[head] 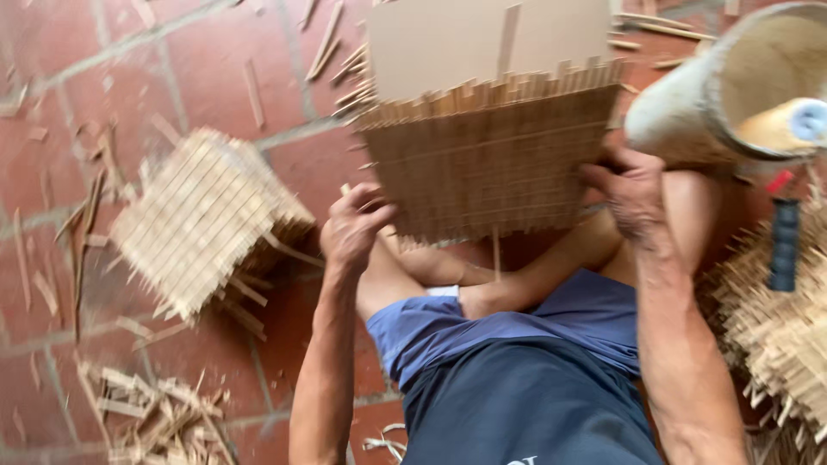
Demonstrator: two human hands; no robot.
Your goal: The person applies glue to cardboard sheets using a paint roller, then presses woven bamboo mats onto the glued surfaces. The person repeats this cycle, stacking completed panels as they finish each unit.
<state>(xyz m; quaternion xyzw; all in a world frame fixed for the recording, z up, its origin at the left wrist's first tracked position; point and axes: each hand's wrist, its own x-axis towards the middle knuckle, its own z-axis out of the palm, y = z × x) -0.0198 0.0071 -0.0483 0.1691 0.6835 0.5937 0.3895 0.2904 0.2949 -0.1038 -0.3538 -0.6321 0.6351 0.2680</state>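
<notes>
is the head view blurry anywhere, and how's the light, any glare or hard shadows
Head view: motion blur smears the whole frame, most on the woven bamboo basket held by the left hand and right hand, and on the round container at top right; the second basket on the brick floor is soft too; light is even and diffuse, no glare, only faint shadows.

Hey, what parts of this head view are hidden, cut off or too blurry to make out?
- Woven bamboo basket: its top is covered by a cardboard sheet, which the upper edge cuts off.
- Right hand: fingers hidden behind the basket.
- Left hand: motion blur smears the fingers; the grip is unclear.
- Round container: cut off at the right edge, contents blurred.
- Bamboo pile: cut off at the right.
</notes>
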